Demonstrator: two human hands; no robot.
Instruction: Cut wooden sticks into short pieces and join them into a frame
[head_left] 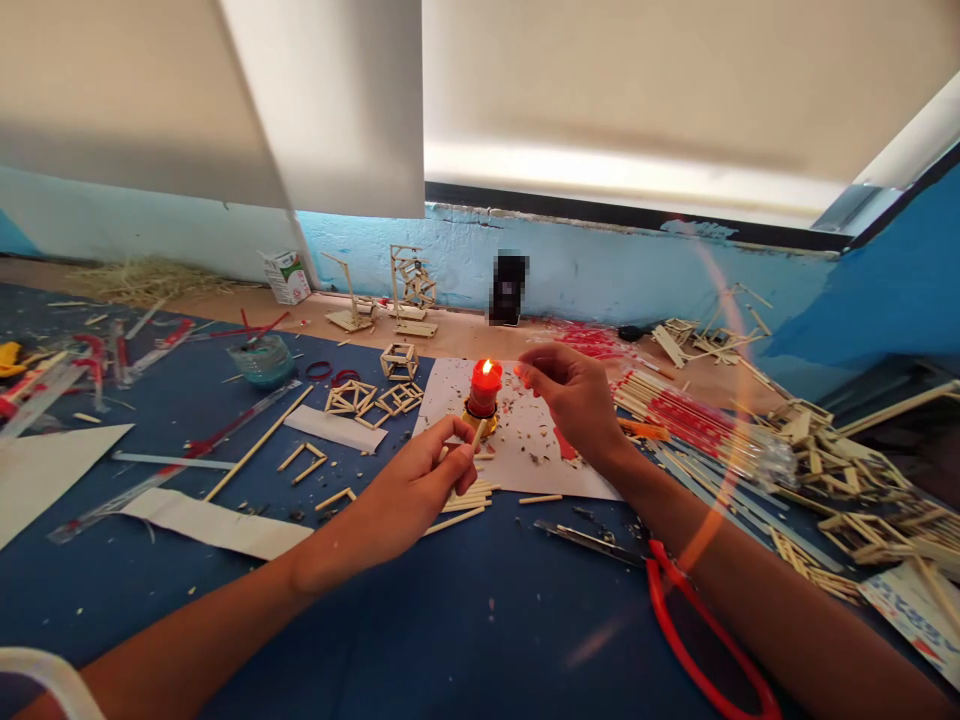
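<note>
A lit red candle [486, 388] stands upright in a gold-coloured holder [491, 424] on a sheet of white paper [442, 390]. In front of it, my left hand [420, 485] is closed in a pinch on a short wooden stick [478, 434]. My right hand [574, 400] is just right of the flame, thumb and forefinger pressed together. A red glow lies on those fingertips, and whatever they hold is too small to make out. Several cut sticks [461, 510] lie below my left hand. Small stick frames [352, 398] sit to the left of the candle.
Red-handled scissors [697, 640] lie by my right forearm. Packed sticks [690, 415] and a heap of stick frames [847, 470] are on the right. A glass bowl [261, 360], paper strips [217, 522] and a carton [286, 277] are on the left. A blue wall [465, 250] bounds the back.
</note>
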